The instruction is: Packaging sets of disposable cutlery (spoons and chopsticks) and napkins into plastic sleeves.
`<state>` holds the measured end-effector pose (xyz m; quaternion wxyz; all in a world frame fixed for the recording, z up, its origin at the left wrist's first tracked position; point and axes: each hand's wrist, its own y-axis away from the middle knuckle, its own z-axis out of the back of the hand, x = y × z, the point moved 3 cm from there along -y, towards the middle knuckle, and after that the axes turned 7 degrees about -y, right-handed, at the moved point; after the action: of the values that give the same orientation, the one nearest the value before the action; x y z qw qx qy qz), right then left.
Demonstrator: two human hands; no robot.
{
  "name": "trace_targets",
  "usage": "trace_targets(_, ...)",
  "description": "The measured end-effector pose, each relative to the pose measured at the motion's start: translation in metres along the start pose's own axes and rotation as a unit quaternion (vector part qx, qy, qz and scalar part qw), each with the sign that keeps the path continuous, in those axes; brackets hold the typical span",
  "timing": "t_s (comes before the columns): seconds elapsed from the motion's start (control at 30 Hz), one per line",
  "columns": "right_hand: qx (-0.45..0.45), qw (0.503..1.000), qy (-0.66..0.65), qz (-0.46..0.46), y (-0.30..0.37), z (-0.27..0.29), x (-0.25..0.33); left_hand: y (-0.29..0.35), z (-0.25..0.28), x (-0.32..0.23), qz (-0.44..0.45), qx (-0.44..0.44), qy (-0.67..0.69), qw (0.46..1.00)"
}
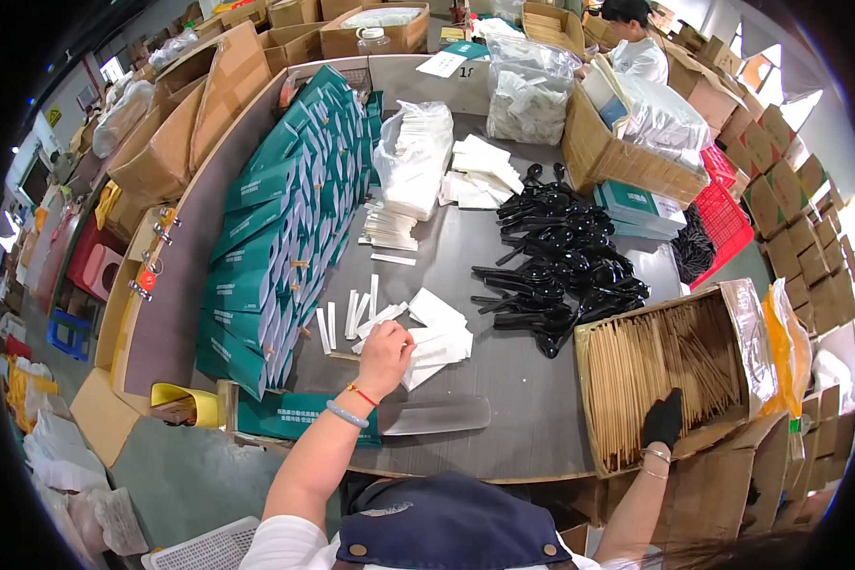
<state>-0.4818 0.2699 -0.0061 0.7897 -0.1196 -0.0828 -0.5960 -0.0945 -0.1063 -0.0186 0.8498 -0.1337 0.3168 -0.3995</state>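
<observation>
Wearing a dark blue apron at the near edge of the grey table. Reaching with the black-gloved right hand into the near side of an open cardboard box, over thin wooden sticks; cannot tell whether gripping any. Along the edge to the left, partly behind the bare left forearm: a flat green pouch, with a grey round-ended strip beside it. Bending the fingers of the bare left hand inward, low over loose white packets, with thumb and forefinger close together; cannot tell whether pinching anything. Just beyond, to the left of those packets: narrow white strips. Farther left, in dense upright rows: green printed pouches. Right of centre, heaped: glossy black spoons. Farther back: white packets in a clear bag and, just right of it, a loose white stack. Beyond the table, at upper right: a co-worker in white.
</observation>
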Motion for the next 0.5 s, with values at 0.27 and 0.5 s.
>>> trace_targets(0.27,0.011,0.775,-0.622,0.11,0.107,-0.026,0.124,0.011,-0.004,0.001,0.029,0.118,0.018,0.992)
trace_targets(0.5,0.059,0.878,-0.395,0.262,0.092,-0.086,0.184,0.01,0.001,0.002,0.039,0.149,0.002,0.988)
